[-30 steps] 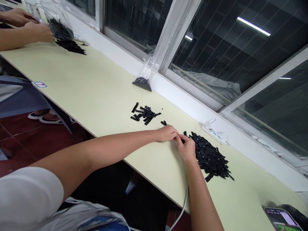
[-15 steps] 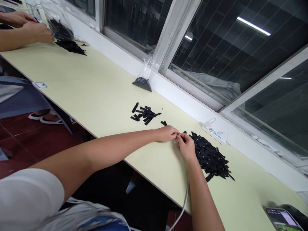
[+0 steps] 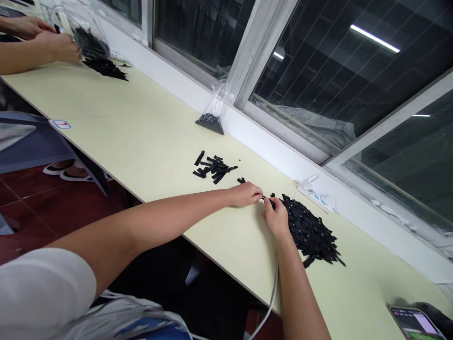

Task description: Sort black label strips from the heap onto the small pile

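My left hand (image 3: 248,193) is closed, its thumb and fingers pinched at one end of a small black strip (image 3: 272,203). The strip's other part sits in my right hand (image 3: 277,218), which is also closed on it. A narrow gap shows between the two hands, with dark material spanning it. Just right of my right hand lies a large heap of black strips (image 3: 311,231), some with tiny pale specks. A smaller scatter of black strips (image 3: 214,167) is left of my hands, and a short black piece (image 3: 241,180) rests close to my left hand.
A clear plastic bag (image 3: 212,118) with small black pieces stands by the window ledge. A white power strip (image 3: 318,198) lies along the wall. A white cable (image 3: 272,293) hangs over the table edge. A phone (image 3: 415,323) is at lower right. Another person's hands (image 3: 53,45) work at upper left.
My hands have drawn slightly apart, my right hand shifting a little to the right, so more of the dark strip shows between them. The piles have not changed.
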`<control>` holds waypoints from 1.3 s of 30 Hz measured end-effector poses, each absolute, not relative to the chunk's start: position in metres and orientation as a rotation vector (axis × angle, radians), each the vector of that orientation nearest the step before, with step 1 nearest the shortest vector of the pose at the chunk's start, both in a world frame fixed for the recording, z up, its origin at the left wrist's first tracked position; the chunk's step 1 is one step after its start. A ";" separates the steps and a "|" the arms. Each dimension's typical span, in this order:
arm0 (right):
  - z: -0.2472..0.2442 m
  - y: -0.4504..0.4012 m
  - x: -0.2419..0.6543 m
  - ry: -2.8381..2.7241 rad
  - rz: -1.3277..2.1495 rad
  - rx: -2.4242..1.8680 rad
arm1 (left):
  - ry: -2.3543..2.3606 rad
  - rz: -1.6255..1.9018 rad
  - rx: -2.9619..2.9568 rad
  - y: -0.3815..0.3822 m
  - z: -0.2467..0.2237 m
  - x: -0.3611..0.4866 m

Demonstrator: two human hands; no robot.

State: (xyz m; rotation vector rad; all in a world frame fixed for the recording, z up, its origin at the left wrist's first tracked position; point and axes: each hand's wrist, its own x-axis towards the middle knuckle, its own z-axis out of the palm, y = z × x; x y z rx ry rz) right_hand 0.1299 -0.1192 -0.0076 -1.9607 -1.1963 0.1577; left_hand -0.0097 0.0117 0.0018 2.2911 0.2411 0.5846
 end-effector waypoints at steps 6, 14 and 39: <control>-0.005 -0.120 0.128 -1.228 0.119 -1.992 | 0.278 0.547 2.286 0.011 0.006 -0.010; -0.006 -0.121 0.129 -1.215 0.159 -1.991 | 0.292 0.514 2.286 0.011 0.009 -0.013; -0.012 -0.117 0.137 -1.091 0.187 -1.852 | 0.320 0.540 2.310 0.008 0.011 -0.015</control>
